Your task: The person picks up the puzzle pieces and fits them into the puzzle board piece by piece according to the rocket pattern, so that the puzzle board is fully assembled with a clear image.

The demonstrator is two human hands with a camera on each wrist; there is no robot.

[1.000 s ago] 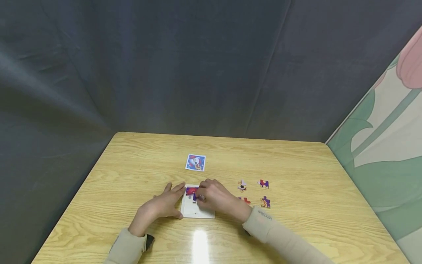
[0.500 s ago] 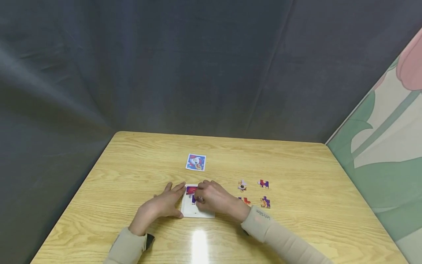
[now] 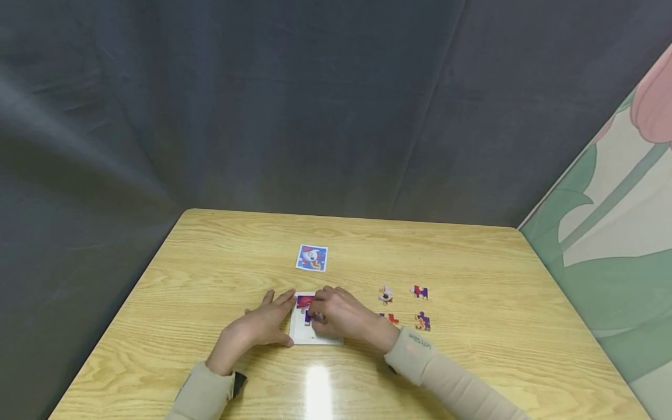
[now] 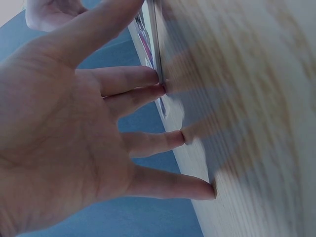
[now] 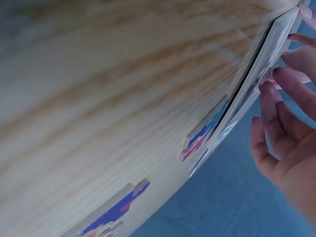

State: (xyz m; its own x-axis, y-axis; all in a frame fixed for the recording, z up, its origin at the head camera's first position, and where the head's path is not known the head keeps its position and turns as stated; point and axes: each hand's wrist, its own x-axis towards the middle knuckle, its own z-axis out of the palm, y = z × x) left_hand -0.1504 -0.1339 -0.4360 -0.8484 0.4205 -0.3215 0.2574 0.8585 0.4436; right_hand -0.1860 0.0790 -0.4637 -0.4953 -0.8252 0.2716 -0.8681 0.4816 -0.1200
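Observation:
A white square puzzle board (image 3: 300, 336) lies on the table, with a red and purple puzzle section (image 3: 305, 301) in its upper left corner. My left hand (image 3: 261, 325) has its fingers spread, thumb and index fingertips at the board's left edge. In the left wrist view, the other fingertips of the left hand (image 4: 74, 133) rest on the tabletop. Over the board's right part, my right hand (image 3: 343, 315) pinches a purple puzzle piece (image 3: 307, 317) just below that section. The right fingers hide most of this piece and much of the board.
Several loose puzzle pieces lie to the right: a white one with an eye (image 3: 385, 294), a red and purple one (image 3: 420, 292), a red one (image 3: 392, 319) partly behind the right wrist, and an orange and purple one (image 3: 422, 321). Beyond the board lies a picture card (image 3: 312, 258).
The pinched purple piece has shifted slightly left with my right fingertips. The board has slid very slightly right and away. My left hand stays at its edge.

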